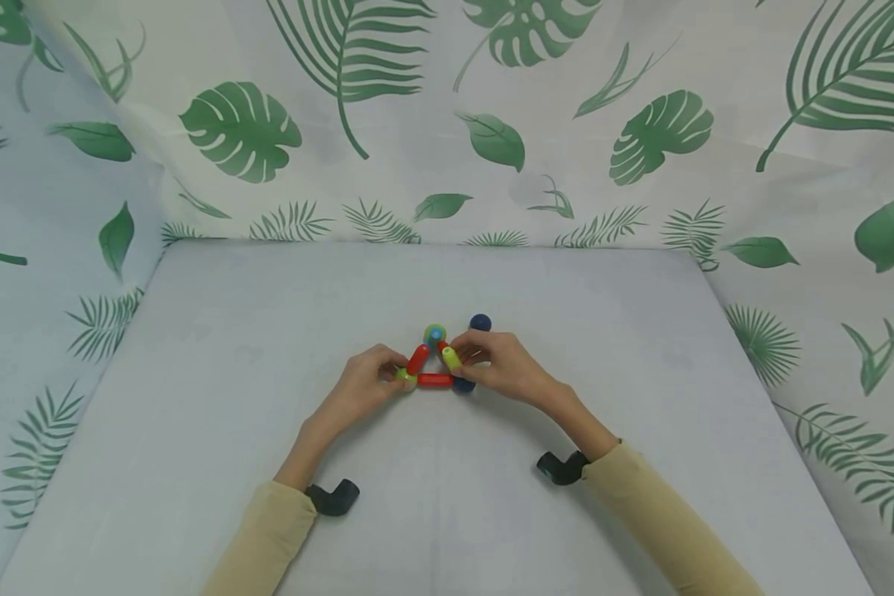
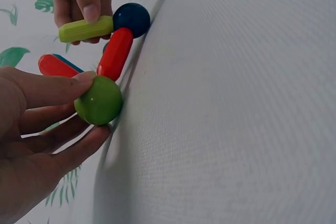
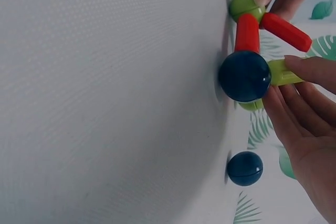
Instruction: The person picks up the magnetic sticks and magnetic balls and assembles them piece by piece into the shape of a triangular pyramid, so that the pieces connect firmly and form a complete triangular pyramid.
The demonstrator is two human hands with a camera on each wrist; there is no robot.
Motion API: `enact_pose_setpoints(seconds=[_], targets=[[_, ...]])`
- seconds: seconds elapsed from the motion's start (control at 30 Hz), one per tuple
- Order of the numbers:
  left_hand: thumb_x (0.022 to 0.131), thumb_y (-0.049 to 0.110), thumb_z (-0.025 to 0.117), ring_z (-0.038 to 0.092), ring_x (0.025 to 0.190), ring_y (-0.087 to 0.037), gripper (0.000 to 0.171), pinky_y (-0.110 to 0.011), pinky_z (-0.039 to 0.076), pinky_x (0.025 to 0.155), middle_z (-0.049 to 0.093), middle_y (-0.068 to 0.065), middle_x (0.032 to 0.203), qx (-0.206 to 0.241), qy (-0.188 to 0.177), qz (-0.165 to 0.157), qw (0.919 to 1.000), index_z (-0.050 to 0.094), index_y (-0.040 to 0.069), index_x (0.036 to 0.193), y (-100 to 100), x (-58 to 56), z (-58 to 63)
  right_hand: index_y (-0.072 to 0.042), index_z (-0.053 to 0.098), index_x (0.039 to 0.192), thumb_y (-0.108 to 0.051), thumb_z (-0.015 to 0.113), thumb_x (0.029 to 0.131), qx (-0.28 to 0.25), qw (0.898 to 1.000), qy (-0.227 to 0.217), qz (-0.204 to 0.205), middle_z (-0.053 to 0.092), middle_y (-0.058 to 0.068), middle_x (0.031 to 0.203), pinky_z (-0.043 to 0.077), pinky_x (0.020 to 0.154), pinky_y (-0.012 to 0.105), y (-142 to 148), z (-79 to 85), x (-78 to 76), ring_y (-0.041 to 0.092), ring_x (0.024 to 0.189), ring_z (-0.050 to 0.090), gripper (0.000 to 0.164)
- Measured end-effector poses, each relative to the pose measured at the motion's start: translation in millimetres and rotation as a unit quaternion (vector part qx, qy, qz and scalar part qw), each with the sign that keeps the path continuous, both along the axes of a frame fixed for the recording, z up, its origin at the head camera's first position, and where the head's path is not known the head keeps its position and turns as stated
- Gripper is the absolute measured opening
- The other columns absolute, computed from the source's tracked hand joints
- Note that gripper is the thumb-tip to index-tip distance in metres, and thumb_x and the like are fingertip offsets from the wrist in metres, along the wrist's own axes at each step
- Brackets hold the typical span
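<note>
My left hand (image 1: 368, 382) pinches a green ball (image 2: 100, 100) between thumb and fingers. A red rod (image 1: 435, 381) joins this ball to a dark blue ball (image 3: 244, 76) on the right, low over the table. From the green ball a second red rod (image 3: 286, 31) rises at a slant. My right hand (image 1: 508, 362) grips a yellow-green rod (image 2: 84, 29) that sticks up from the dark blue ball. Behind them is a green ball with a light blue rod end (image 1: 435, 333) above it. Part of another red rod shows beside the right fingertips.
A separate dark blue ball (image 1: 480, 322) rests on the table just beyond the right hand. The white table (image 1: 194, 348) meets a leaf-print cloth (image 1: 410, 165) at its back and sides. Black wrist mounts (image 1: 334, 498) stick out by both sleeves.
</note>
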State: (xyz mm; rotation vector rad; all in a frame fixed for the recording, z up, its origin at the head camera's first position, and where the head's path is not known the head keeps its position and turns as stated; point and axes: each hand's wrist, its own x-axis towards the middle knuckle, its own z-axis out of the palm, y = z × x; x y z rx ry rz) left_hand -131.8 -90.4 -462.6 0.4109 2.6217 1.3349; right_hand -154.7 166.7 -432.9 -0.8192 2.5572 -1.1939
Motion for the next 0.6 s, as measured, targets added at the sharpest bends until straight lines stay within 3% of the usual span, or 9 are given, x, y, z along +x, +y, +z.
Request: enact_pose_setpoints(seconds=[0.37, 0.6], targets=[[0.087, 0.008, 0.080, 0.068, 0.097, -0.022, 0.031, -0.038, 0.058, 0.088, 0.071, -0.008, 0.109, 0.000, -0.006, 0.009, 0.9999, 0.072, 0.002, 0.116, 0.6, 1.0, 1.6, -0.002, 0.067, 0.121, -0.002, 0.072, 0.092, 0.000, 1.000, -0.022, -0.009, 0.072, 0.011, 0.113, 0.060, 0.094, 0.036, 2.6, -1.0, -0.6, 0.026, 0.107, 0.071, 0.029], [0.088, 0.008, 0.079, 0.067, 0.097, -0.021, 0.030, -0.038, 0.058, 0.088, 0.070, -0.008, 0.110, 0.002, -0.015, 0.010, 0.9998, 0.071, 0.002, 0.117, 1.1, 1.8, 1.6, -0.005, 0.071, 0.121, -0.017, 0.071, 0.098, -0.001, 0.999, -0.010, -0.052, 0.074, 0.004, 0.112, 0.060, 0.092, 0.035, 12.8, 0.2, -5.8, 0.019, 0.104, 0.070, 0.026]])
